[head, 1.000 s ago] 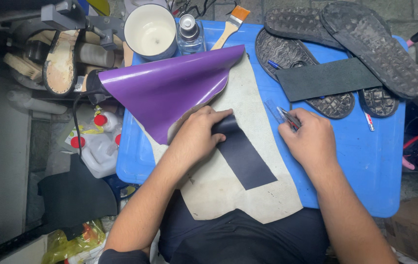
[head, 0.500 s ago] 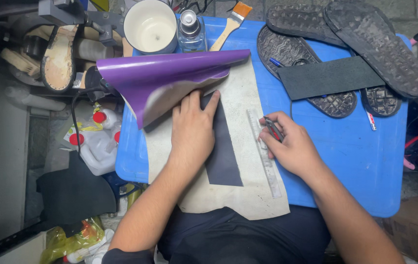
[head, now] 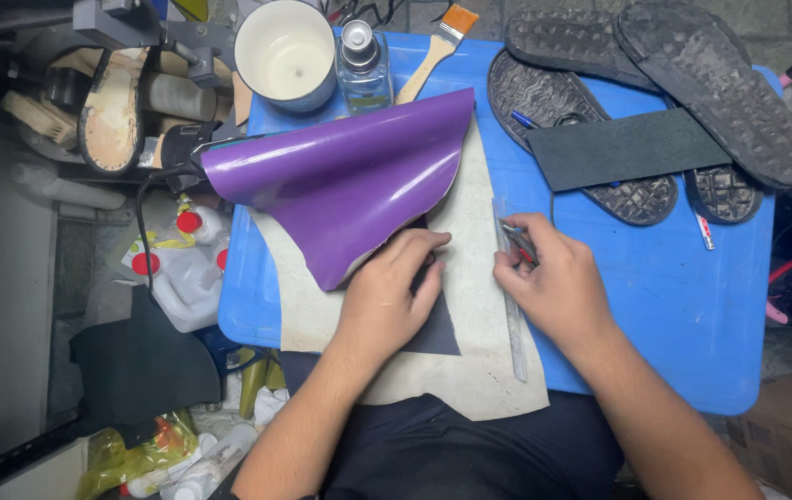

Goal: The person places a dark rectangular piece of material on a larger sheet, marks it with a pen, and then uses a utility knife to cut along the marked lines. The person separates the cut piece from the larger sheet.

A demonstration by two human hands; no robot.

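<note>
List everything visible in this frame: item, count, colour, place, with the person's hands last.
Work board: 1, blue, centre.
Leather sheet: 1, purple face folded back over pale underside, on the board.
Dark strip: 1, navy, under the left hand.
Ruler: 1, clear, beside the right hand.
Shoe soles: several, black, upper right.
Dark rectangle: 1, on the soles.
Cup: 1, white inside, top.
Bottle: 1, clear, top.
Brush: 1, wooden handle, orange bristles, top.
Jug: 1, white with red caps, left.
Left hand: pressing the strip.
Right hand: holding a small red-and-silver tool.
</note>
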